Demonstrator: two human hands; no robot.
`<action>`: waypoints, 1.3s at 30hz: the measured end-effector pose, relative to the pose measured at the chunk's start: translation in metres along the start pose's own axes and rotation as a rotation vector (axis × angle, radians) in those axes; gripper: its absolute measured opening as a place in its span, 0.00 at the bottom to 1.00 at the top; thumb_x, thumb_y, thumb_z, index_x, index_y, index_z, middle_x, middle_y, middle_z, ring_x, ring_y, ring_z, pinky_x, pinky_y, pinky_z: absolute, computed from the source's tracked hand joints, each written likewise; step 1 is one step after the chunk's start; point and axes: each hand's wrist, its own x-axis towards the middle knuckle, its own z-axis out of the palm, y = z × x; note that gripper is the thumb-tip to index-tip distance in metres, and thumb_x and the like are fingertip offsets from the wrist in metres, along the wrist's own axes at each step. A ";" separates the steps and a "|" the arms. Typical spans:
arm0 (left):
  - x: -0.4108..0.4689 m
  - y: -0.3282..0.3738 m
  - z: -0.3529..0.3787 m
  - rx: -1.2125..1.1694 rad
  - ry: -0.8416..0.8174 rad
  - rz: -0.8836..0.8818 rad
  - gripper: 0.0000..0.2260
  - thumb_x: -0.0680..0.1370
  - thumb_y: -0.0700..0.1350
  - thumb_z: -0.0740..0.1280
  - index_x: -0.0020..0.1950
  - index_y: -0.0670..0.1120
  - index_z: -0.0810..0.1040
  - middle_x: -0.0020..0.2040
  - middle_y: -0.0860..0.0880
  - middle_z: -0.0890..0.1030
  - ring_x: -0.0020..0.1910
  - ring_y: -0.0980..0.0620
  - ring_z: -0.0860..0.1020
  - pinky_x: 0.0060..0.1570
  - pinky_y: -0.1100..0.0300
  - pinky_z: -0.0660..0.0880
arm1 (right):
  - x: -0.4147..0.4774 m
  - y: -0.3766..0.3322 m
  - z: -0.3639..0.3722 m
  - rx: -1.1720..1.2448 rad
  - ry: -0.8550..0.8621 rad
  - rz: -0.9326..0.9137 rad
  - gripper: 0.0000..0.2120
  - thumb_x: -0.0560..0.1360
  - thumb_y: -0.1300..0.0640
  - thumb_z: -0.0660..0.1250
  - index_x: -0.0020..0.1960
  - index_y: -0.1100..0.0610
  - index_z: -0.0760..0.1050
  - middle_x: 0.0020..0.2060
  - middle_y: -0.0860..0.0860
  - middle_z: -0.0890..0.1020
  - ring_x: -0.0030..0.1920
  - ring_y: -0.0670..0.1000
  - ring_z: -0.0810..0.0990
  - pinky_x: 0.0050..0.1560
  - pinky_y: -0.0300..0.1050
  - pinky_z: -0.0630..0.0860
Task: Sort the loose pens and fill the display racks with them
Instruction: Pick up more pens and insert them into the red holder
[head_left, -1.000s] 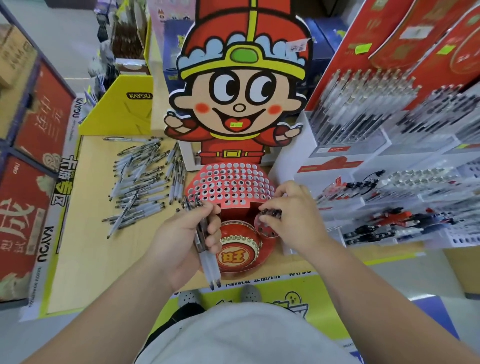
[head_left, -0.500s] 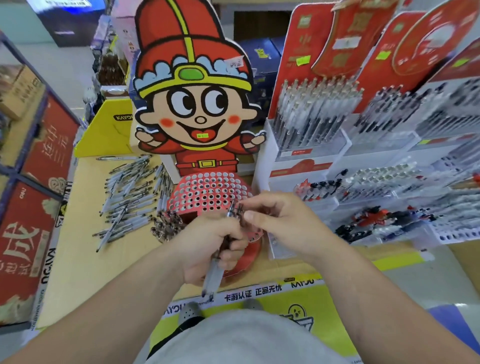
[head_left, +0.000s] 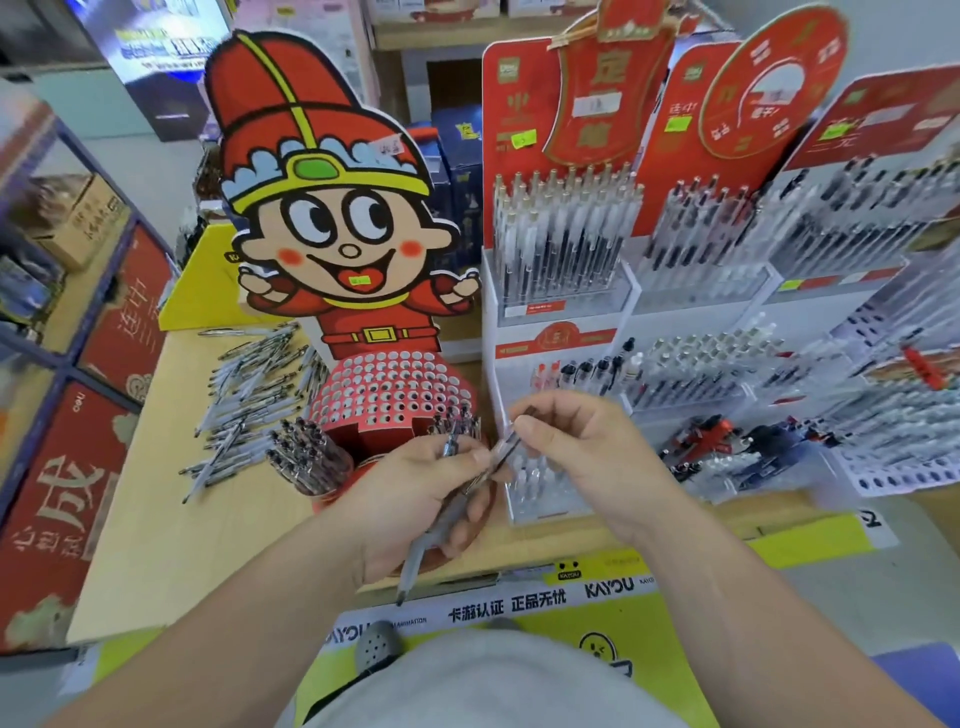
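Left hand (head_left: 415, 499) is curled into a fist round grey pens (head_left: 413, 564) — tips poke out below the palm toward the table edge, and clip ends stick up past the thumb. Count inside the fist: can't tell. Right hand (head_left: 582, 447) pinches a single pen (head_left: 511, 441) between thumb and index finger, other fingers loosely spread above it. That pen is tilted, its lower end touching the left hand's fingertips and its upper end up by the right index finger. Both hands hang above the front of the table (head_left: 156, 519), just right of the red perforated rack (head_left: 389, 395).

The rack sits at the foot of a cartoon-figure cutout (head_left: 332, 223), and its top holes show as open circles. A tight cluster of pens (head_left: 306, 457) stands at its left front corner. A smaller cluster (head_left: 460, 421) stands at its right, just behind the left hand. Loose pens (head_left: 249, 395) lie scattered flat on the table left of the rack. To the right are white tiered racks (head_left: 561, 312) — upper tier packed with upright pens, lower tiers partly filled. A small clear rack (head_left: 535, 488) sits right under the hands, contents too blurred to read.
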 end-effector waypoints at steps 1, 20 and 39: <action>-0.001 -0.001 0.000 0.001 0.013 0.012 0.13 0.85 0.46 0.60 0.54 0.37 0.78 0.32 0.44 0.73 0.25 0.49 0.68 0.23 0.60 0.66 | -0.002 0.000 -0.002 0.036 -0.030 0.008 0.06 0.78 0.65 0.68 0.49 0.57 0.82 0.31 0.42 0.80 0.34 0.39 0.77 0.36 0.30 0.72; 0.001 -0.036 -0.040 -0.543 0.670 0.093 0.14 0.85 0.47 0.62 0.41 0.43 0.72 0.31 0.46 0.72 0.29 0.49 0.71 0.37 0.52 0.69 | 0.026 0.032 -0.010 -0.574 0.184 -0.153 0.05 0.76 0.59 0.73 0.48 0.49 0.82 0.35 0.43 0.80 0.36 0.42 0.77 0.42 0.44 0.77; 0.004 -0.053 -0.058 -0.619 0.409 0.090 0.10 0.83 0.45 0.51 0.46 0.45 0.68 0.35 0.45 0.71 0.30 0.49 0.67 0.33 0.54 0.65 | 0.050 0.059 0.028 -0.937 0.119 -0.115 0.09 0.77 0.52 0.72 0.56 0.52 0.83 0.44 0.47 0.85 0.43 0.49 0.82 0.46 0.46 0.79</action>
